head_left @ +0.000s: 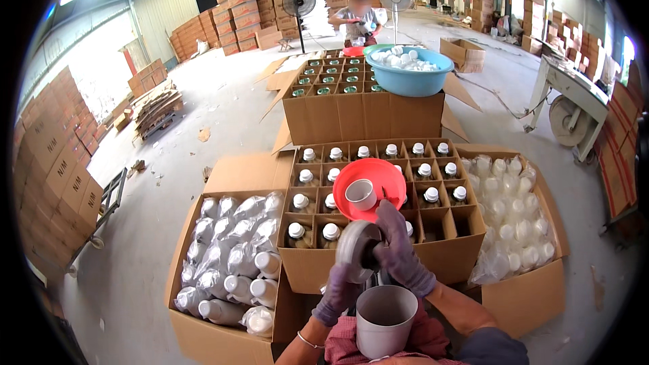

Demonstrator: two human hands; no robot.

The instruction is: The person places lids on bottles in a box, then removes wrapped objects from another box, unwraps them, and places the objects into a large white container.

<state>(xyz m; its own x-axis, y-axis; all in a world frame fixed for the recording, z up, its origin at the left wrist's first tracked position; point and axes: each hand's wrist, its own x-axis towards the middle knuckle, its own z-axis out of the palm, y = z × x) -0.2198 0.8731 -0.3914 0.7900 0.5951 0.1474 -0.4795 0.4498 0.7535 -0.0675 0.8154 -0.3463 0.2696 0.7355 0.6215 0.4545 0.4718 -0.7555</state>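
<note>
Both my gloved hands are closed on a round grey-white piece [355,251] with a dark middle, its kind unclear through blur. My left hand [338,295] grips its lower side; my right hand [401,253] holds its right side, partly hiding it. Just below, a grey cup-like pot [385,321] stands upright at my lap, its mouth facing up. Past my hands, a red basin [389,177] rests on the divided carton [318,230] and holds a small white cup [361,194]. White-capped bottles [306,177] fill many of the carton's compartments.
At left is a carton of plastic-wrapped bottles [230,257]; at right, a carton of wrapped clear containers [507,209]. Farther off, a blue basin [412,81] of white pieces sits on another divided carton [358,118]. A person [357,20] works behind it, between two fans.
</note>
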